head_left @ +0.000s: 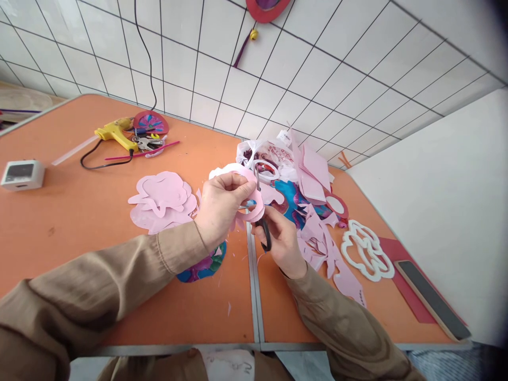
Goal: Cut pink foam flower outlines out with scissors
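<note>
Near the middle of the view, my left hand pinches a pink paper piece with curved edges and an opening in it. My right hand is closed on the black handle of the scissors, whose blades point up at the paper's right side. Part of the blades is hidden by the paper. Left of my left hand lies a pile of pink cloud-shaped cutouts. Under my left wrist a round blue and purple piece is partly covered.
A yellow glue gun and a white box are at the left. Behind my right hand lie pink scraps, a plastic bag and folded pink paper. White cloud frames and a phone are at the right.
</note>
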Motion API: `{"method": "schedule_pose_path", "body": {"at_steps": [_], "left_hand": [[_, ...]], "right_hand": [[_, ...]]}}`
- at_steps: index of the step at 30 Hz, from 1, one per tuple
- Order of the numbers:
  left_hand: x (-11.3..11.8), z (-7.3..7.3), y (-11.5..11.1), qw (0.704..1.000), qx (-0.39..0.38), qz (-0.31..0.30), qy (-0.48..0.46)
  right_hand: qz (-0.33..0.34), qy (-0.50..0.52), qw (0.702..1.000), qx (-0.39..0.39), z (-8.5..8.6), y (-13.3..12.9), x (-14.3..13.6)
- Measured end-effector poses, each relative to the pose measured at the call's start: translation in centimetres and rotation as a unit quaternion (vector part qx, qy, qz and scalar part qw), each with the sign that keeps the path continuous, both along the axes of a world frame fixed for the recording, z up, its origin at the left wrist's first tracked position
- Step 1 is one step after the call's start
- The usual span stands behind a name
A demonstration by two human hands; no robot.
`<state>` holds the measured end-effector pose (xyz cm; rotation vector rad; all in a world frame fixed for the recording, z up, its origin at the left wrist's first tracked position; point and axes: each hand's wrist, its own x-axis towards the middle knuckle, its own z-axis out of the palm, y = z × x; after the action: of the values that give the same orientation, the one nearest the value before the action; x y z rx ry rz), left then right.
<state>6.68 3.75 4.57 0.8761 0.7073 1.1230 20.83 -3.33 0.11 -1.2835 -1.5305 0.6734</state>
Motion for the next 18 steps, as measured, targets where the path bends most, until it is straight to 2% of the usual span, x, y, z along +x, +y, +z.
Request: {"method": "schedule_pose_path", "body": {"at_steps": [18], "left_hand": [[-0.01, -0.05, 0.05, 1.0, -0.003, -0.006, 0.0]], "right_hand": [[0.021, 0.019, 1.0, -0.001, -0.41, -0.02, 0.19]]}}
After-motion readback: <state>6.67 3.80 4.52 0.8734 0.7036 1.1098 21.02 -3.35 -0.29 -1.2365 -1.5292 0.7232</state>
